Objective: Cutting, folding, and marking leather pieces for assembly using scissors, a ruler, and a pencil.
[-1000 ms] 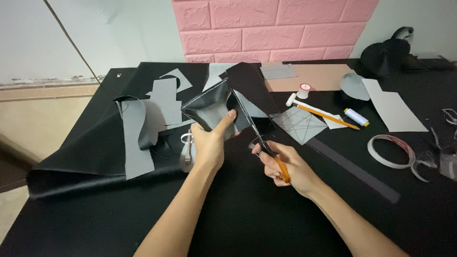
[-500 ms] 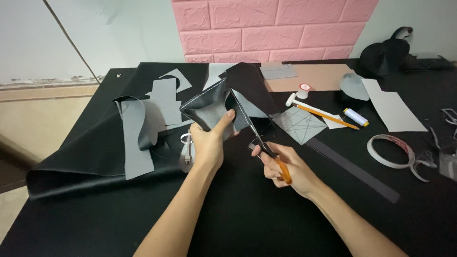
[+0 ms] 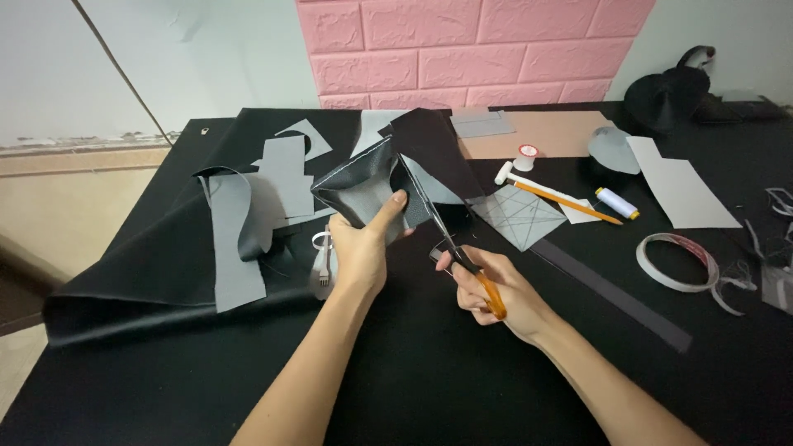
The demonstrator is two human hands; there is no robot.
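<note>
My left hand (image 3: 365,246) grips a folded piece of black leather with a grey underside (image 3: 363,186), lifting it off the black table. My right hand (image 3: 489,285) holds orange-handled scissors (image 3: 450,239); their blades point up and away into the edge of the leather piece just right of my left thumb. The blades look nearly closed along the cut line.
A large black leather sheet with grey cut strips (image 3: 235,235) lies at the left. A grey square with drawn lines (image 3: 519,216), a pencil (image 3: 570,202), thread spools (image 3: 617,203), a tape roll (image 3: 677,260), a long dark strip (image 3: 619,293) and a small metal pronged tool (image 3: 322,268) lie around.
The scissors have crept slightly further along the leather edge; both hands stay almost where they were.
</note>
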